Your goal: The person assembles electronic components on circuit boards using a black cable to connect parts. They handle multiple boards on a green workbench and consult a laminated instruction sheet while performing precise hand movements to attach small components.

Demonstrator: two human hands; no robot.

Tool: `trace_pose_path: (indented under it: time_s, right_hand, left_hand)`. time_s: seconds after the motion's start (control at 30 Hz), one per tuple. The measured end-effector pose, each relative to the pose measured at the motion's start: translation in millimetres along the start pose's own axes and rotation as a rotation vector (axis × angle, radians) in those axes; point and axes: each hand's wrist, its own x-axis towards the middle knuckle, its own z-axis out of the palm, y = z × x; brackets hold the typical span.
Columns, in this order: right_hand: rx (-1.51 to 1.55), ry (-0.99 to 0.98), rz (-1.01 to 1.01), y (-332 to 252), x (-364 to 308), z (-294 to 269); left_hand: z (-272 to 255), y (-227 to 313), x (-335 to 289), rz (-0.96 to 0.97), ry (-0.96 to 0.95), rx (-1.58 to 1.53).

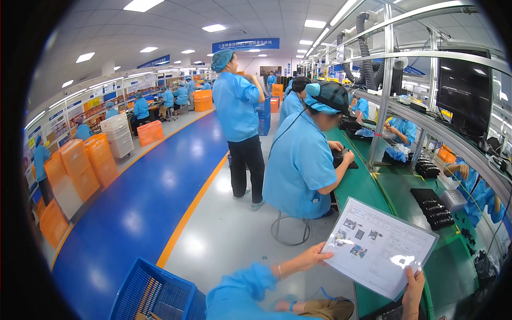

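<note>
A laminated instruction sheet [368, 272] with printed text, a table and small colour photos is tilted in front of me, with light glaring off its glossy surface. My left hand [311, 257] pinches its left edge between thumb and fingers. At its lower right corner, my right hand [413, 290] grips the sheet, thumb on the front. Beneath and beyond the sheet runs a green workbench [448, 269]. A black tray of small black parts [432, 208] lies past the sheet's far edge.
A seated co-worker [301, 160] handles a dark part at the bench ahead; another person [237, 106] stands behind. A blue plastic crate [154, 290] sits at my lower left. Orange bins [80, 165] line the blue walkway [154, 197]. A metal frame [380, 96] rises over the bench.
</note>
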Motion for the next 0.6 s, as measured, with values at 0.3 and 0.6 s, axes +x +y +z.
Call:
trace_pose_path:
  time_s: [0.3, 0.6]
  right_hand:
    - [-0.087, 0.121, 0.126, -12.7, -4.5, -8.8]
    - [0.1, 0.073, 0.123, -27.3, 8.6, -5.2]
  left_hand:
    - [-2.7, -14.4, 14.5, 0.093, 0.045, -0.047]
    - [13.4, 9.4, 15.3, 0.141, 0.108, -0.121]
